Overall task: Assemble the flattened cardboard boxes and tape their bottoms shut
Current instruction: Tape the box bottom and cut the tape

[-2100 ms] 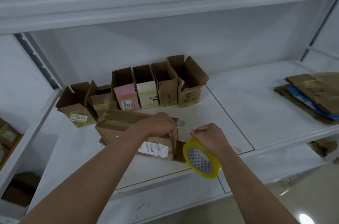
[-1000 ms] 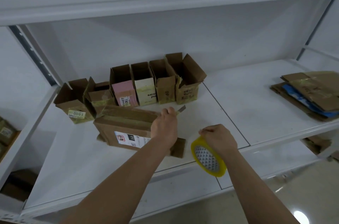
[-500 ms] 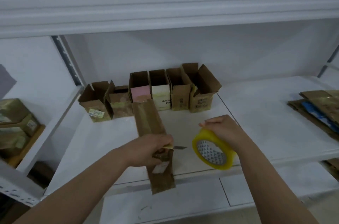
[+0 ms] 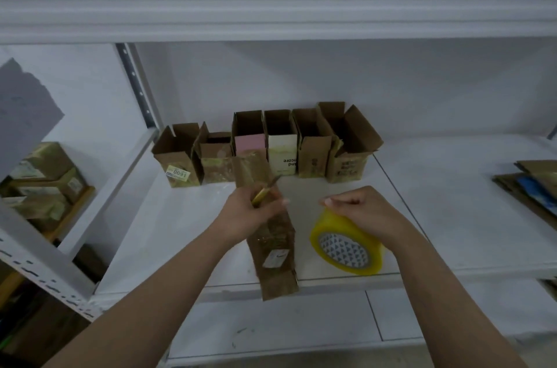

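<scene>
- Far left: taped boxes [image 4: 45,180] sit on a neighbouring shelf.
- Back of the white shelf [image 4: 452,201]: a row of six assembled boxes [image 4: 265,147] stands upright, tops open, side by side.
- Centre: your left hand [image 4: 250,214] curls around a yellow-handled cutter [image 4: 265,191], blade pointing up and right, and also grips the long brown box [image 4: 271,235]. That box lies lengthwise, its near end overhanging the shelf's front edge.
- Right of centre: your right hand [image 4: 361,211] rests curled over the top of the yellow tape roll [image 4: 346,244], which stands on edge just beside the box.
- Far right: flattened cardboard [image 4: 530,186] lies stacked, one blue sheet among it.
</scene>
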Motion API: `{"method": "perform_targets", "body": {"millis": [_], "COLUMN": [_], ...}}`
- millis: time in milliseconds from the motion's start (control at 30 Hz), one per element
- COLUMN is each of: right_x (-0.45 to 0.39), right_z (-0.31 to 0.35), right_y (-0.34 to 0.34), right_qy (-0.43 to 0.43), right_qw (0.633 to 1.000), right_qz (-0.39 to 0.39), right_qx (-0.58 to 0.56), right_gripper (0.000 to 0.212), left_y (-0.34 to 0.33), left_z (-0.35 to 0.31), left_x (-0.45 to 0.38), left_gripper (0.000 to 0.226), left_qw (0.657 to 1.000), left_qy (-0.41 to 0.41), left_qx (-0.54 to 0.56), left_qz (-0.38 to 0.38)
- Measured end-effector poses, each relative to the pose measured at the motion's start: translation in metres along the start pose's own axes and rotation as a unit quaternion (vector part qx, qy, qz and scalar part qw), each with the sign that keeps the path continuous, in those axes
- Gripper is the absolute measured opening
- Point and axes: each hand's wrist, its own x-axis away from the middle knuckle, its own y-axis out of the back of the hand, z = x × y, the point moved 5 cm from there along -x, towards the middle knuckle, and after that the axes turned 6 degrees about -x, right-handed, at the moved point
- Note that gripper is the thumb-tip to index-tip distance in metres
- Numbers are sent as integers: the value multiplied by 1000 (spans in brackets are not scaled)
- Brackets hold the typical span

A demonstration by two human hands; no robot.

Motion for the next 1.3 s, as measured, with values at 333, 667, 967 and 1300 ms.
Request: {"method": "perform_targets", "body": {"millis": [333, 667, 967, 1300], "right_x": [9, 5, -10, -23], "right_z": [13, 9, 17, 12], "right_y": [-3, -1, 6, -12], "right_qy": [33, -11, 4, 19], "right_qw": [998, 996, 982, 982], "right_qz": [16, 71, 93, 80], "right_qx": [46, -59, -165, 169], "right_gripper": [14, 60, 54, 69], "left_y": [-38, -23, 9, 24], "left_z": [-43, -48, -41, 10], "left_x": [-3, -4, 5, 55], "left_gripper": [59, 26, 28, 35], "left_qw": [997, 997, 984, 984], "left_qy": [-41, -61, -44, 79], "left_qx": [-13, -32, -109, -1], "left_qz": [59, 29, -134, -158]}}
